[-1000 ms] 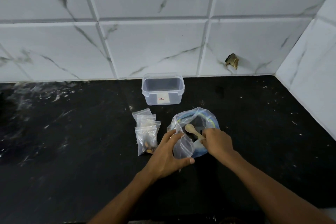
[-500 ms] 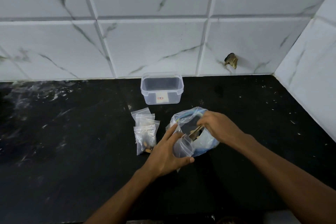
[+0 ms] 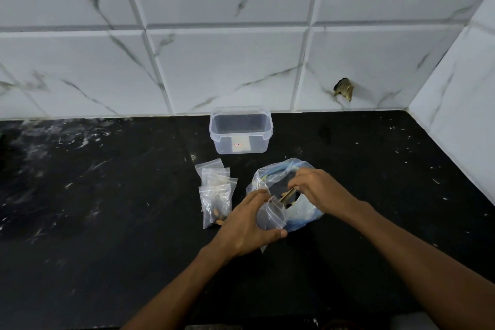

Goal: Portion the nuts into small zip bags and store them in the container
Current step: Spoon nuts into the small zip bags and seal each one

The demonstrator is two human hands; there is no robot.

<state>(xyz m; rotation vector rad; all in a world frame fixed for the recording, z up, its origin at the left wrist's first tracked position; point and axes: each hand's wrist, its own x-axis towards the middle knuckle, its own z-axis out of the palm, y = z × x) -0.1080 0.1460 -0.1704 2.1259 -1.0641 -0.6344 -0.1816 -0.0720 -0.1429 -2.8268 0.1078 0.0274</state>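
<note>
My left hand [image 3: 247, 225] grips a small clear zip bag [image 3: 270, 215] with its mouth held open, just in front of the large clear bag of nuts [image 3: 300, 211] on the black counter. My right hand [image 3: 318, 190] holds a wooden spoon [image 3: 288, 195] tipped down toward the small bag's mouth. To the left lies a pile of small zip bags [image 3: 217, 194], the nearest one with nuts inside. A clear plastic container [image 3: 241, 130], lid off and with nothing visible inside, stands by the wall behind them.
The black counter [image 3: 107, 195] runs to a white marble-tiled wall at the back and another on the right, forming a corner. A hole with a brownish fitting [image 3: 344, 88] shows in the back wall.
My right hand lifted the spoon out of the big bag, turned it over and brought its bowl down toward the small bag's mouth. My left hand kept hold of the small bag.
</note>
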